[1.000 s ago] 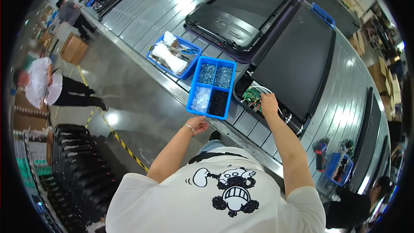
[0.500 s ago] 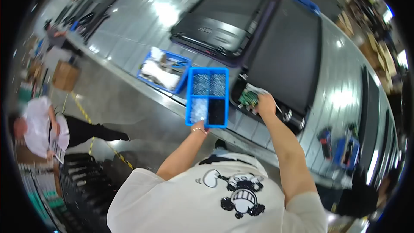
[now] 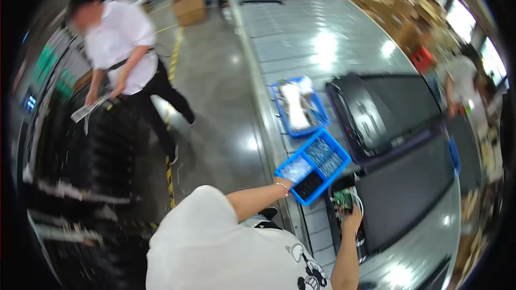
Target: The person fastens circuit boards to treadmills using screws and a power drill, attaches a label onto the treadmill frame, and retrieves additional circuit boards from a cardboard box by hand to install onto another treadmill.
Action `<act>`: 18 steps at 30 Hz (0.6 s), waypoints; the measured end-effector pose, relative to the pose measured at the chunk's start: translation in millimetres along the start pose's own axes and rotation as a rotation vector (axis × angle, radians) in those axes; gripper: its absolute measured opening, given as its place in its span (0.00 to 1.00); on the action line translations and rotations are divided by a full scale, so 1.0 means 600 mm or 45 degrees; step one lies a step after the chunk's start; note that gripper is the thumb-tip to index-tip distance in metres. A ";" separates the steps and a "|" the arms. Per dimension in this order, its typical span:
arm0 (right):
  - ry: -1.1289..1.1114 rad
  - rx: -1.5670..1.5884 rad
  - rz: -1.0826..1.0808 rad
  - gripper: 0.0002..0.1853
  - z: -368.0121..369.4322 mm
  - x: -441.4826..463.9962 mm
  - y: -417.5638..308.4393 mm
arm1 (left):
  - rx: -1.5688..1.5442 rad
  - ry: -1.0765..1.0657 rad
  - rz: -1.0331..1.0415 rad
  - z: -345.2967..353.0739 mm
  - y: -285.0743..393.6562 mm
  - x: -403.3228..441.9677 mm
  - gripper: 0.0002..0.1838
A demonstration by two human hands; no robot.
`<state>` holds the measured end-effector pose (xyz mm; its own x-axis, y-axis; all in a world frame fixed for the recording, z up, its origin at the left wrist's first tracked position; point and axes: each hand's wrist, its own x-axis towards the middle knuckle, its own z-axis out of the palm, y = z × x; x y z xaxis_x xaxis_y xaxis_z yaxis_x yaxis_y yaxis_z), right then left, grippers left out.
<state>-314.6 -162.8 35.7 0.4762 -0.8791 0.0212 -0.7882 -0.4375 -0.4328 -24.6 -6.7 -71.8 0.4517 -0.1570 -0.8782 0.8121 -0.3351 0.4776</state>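
Note:
My left hand (image 3: 284, 183) is closed on the near corner of a blue compartment tray (image 3: 297, 156), by the section of small clear-white pieces. Other sections hold small metallic screw-like parts and black pieces. My right hand (image 3: 352, 219) is at a green circuit board (image 3: 342, 202) at the near end of a dark flat panel (image 3: 406, 193). Its fingers are curled at the board's edge, partly hidden, beside a white cable (image 3: 359, 200). The board sits at the panel's black recess; whether it is fixed there I cannot tell.
A blue bin (image 3: 324, 120) with white packets stands beyond the tray. Another dark panel (image 3: 384, 110) lies on the metal roller table (image 3: 290, 37). To the left, a person (image 3: 121, 48) holds a sheet by stacked black parts. Another person (image 3: 465, 80) is across the table, near cardboard boxes (image 3: 398, 5).
My view has swung left, bringing the person in white much larger into sight. My left hand stays at the tray and my right hand stays at the circuit board.

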 end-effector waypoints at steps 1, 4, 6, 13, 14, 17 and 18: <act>-0.045 0.074 -0.010 0.24 -0.004 0.002 0.000 | -0.015 0.051 -0.013 0.005 -0.006 0.010 0.16; 0.047 0.105 -0.036 0.25 0.022 -0.028 0.016 | -0.264 0.088 -0.301 0.019 -0.001 0.009 0.21; 0.139 0.045 -0.122 0.27 0.050 -0.067 0.038 | -0.391 0.235 -0.416 0.015 -0.002 0.010 0.22; 0.032 0.333 -0.074 0.27 -0.012 -0.381 0.048 | 0.579 -0.578 0.966 -0.056 -0.058 -0.091 0.21; 0.047 0.289 0.027 0.27 -0.018 -0.429 0.092 | 0.352 -0.582 0.593 -0.072 -0.104 -0.100 0.19; 0.039 -0.036 0.446 0.33 -0.080 -0.576 0.204 | -0.226 -0.116 -0.041 -0.113 -0.199 -0.130 0.16; 0.123 -0.128 0.520 0.35 -0.100 -0.621 0.237 | -0.248 -0.008 -0.046 -0.125 -0.228 -0.145 0.15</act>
<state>-627.5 91.0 20.2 0.0823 -0.9955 -0.0476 -0.9409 -0.0619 -0.3331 -147.1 122.5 -59.1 0.4189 -0.1542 -0.8948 0.8842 -0.1548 0.4406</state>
